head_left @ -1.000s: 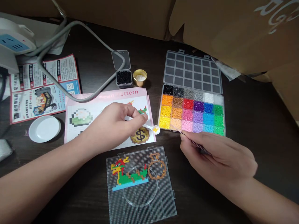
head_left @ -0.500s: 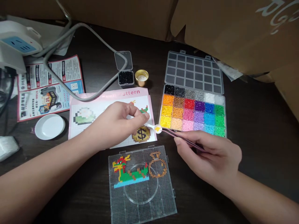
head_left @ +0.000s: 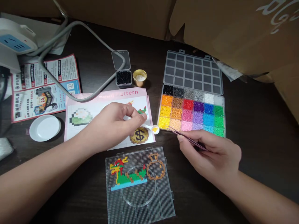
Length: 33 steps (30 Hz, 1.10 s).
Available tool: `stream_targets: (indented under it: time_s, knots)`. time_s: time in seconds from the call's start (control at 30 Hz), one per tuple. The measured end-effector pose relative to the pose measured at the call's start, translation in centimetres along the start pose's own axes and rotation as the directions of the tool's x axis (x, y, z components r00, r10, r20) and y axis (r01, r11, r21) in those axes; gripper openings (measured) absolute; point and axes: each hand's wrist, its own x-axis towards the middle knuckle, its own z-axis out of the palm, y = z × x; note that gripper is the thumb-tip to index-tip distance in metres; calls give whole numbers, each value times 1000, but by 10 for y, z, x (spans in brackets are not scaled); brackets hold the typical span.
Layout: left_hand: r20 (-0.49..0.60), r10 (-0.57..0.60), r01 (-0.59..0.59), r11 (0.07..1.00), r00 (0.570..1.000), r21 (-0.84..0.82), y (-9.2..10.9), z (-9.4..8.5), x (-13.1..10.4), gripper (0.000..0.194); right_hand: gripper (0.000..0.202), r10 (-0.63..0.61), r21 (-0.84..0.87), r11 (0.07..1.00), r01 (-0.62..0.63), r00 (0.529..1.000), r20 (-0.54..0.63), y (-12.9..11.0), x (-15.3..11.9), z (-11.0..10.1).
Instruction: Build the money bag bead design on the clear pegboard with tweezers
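Observation:
Between its thumb and fingers my left hand [head_left: 118, 124] pinches a small white spoon [head_left: 155, 129] that holds a few yellow-orange beads. It hovers over the printed pattern sheet [head_left: 81, 137]. My right hand [head_left: 210, 152] is closed on a pair of pink tweezers [head_left: 189, 140]; their tips are slightly apart, right of the spoon, near the front edge of the bead box [head_left: 192, 107]. Whether a bead is in the tips is too small to tell. Below lies a clear pegboard [head_left: 140, 199] bearing a bead dragon boat [head_left: 128, 172] and a brown bead outline of a pouch [head_left: 155, 168].
A small case of black beads [head_left: 123, 77] and a gold cup [head_left: 139, 77] stand behind the sheet. To the left are a white dish [head_left: 45, 128], a red leaflet [head_left: 46, 90] and a power strip [head_left: 17, 40] with a looping grey cable [head_left: 98, 35]. Cardboard [head_left: 140, 18] borders the back.
The tweezer tips have moved from the spoon's bowl to the right, away from it. The spoon stays in my left hand. The whole view has shifted slightly.

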Motion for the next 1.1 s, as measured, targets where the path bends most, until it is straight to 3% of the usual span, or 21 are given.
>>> stream_targets:
  time_s: [1.1]
  knots:
    - [0,-21,21,999,1000,28,1,0,1,31,13,11,-5,1000,-11,1000,-13,1,-3,-1]
